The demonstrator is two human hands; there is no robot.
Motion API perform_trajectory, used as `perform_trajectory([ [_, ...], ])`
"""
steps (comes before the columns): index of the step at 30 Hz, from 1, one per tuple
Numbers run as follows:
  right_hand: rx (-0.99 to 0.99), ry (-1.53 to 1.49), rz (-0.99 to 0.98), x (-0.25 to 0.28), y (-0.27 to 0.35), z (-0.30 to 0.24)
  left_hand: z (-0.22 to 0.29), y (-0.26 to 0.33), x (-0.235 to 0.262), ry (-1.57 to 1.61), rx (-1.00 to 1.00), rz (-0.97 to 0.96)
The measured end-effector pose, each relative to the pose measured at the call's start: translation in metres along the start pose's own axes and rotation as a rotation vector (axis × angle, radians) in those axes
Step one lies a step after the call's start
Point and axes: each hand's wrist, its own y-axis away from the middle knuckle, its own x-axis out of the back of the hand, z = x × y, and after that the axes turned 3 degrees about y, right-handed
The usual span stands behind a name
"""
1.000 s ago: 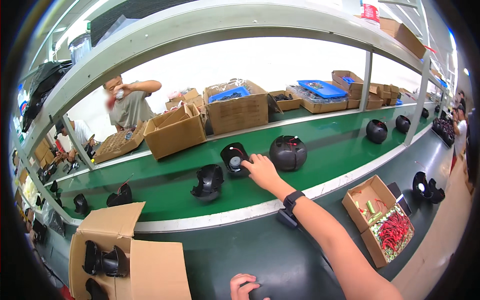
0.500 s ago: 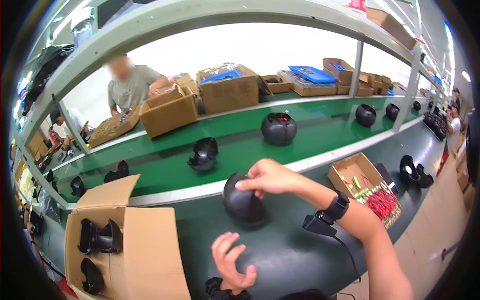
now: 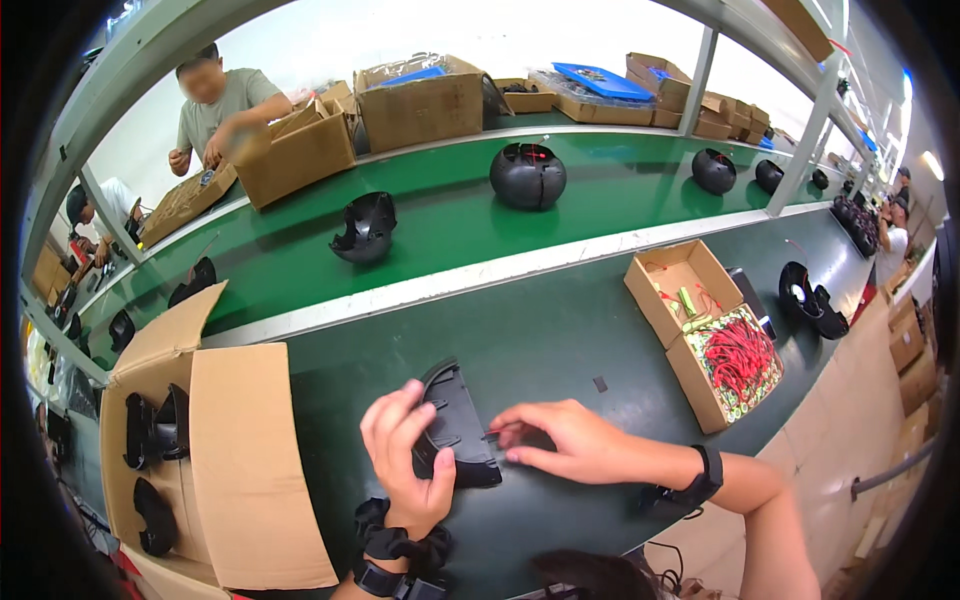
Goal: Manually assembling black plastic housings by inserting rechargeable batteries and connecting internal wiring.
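Observation:
A curved black plastic shell rests on the dark green worktop, its ribbed inner side facing up. My left hand grips its left edge, fingers over the rim and thumb near the front. At the shell's right edge is my right hand, its fingers curled. A tiny reddish, thin thing shows at those fingertips, too small to name. A small dark rectangular piece lies on the worktop beyond my right hand.
An open carton with black shells stands left. To the right are a box of red-wired parts, a shallow box and open black shells. Black spheres sit on the green belt; a co-worker is behind it.
The shell has gone from upright in my right hand to lying inner side up. My left hand, empty before, now grips it; my right hand has moved to its right edge. The view has shifted.

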Motion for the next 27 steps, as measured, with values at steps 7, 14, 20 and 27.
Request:
perform_trajectory([
  [7, 0.271, 0.47, 0.172, 0.008, -0.004, -0.022, -0.002, -0.002, 0.003, 0.14, -0.109, -0.292],
  [14, -0.039, 0.361, 0.023, 0.011, -0.007, -0.045, -0.004, 0.001, 0.004, 0.133, -0.096, -0.291],
  [20, 0.413, 0.388, -0.016, 0.025, -0.022, -0.043, -0.002, -0.001, 0.002, 0.147, -0.104, -0.305],
  [27, 0.172, 0.752, -0.096, 0.03, -0.021, -0.066, -0.001, -0.002, 0.003, 0.122, -0.111, -0.318],
])
